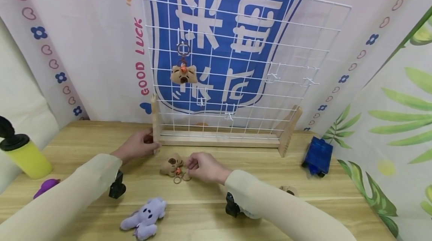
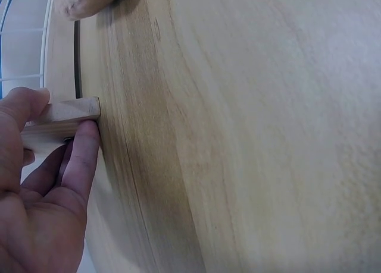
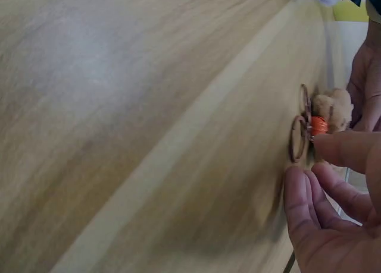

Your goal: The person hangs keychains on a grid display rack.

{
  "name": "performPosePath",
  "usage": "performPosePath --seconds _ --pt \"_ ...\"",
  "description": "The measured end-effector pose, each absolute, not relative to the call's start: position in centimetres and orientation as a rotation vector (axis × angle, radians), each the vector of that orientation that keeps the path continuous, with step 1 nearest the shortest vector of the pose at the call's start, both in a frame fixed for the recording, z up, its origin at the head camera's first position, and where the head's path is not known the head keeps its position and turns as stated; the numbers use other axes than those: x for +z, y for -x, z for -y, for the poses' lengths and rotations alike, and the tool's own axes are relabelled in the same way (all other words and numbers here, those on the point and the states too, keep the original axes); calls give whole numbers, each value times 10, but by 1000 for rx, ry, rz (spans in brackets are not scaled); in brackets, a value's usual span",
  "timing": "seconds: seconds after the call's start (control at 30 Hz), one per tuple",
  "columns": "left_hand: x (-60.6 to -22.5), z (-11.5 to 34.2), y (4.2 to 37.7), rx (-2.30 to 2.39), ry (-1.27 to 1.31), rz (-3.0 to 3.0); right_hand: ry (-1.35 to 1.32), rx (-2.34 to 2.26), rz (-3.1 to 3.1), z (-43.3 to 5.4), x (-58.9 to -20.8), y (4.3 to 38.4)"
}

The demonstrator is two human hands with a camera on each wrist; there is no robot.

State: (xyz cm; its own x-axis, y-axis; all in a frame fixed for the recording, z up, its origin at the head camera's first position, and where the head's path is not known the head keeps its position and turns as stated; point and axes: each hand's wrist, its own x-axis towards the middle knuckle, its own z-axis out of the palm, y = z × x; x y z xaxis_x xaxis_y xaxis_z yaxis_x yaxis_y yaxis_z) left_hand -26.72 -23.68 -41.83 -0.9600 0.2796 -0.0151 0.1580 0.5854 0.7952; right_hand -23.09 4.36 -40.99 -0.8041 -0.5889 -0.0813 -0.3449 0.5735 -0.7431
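At the left end of a white wire grid rack, my left hand (image 1: 136,146) grips the wooden foot (image 2: 71,111), thumb on one side and fingers on the other. A brown plush keychain (image 1: 171,163) lies on the table just in front of the rack. It has an orange bell (image 3: 319,125) and brown metal rings (image 3: 297,139). My right hand (image 1: 206,168) is at its right side, fingers loosely bent with a gap between them. One fingertip reaches the keychain near the bell; whether it touches is unclear. Another brown plush keychain (image 1: 183,75) hangs from the grid.
Several clear hooks, one of them a lower hook (image 1: 230,114), sit on the grid. Nearer me lies a lilac plush (image 1: 147,214). A yellow bottle (image 1: 29,158) and a purple object (image 1: 47,186) are at left. To the right are a blue box (image 1: 318,155) and a partly hidden brown plush (image 1: 288,189).
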Motion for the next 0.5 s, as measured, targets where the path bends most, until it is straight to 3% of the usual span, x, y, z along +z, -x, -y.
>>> performPosePath --seconds 0.5 --pt "-418 238 270 1308 -402 -2692 766 -914 -2503 -41 -414 225"
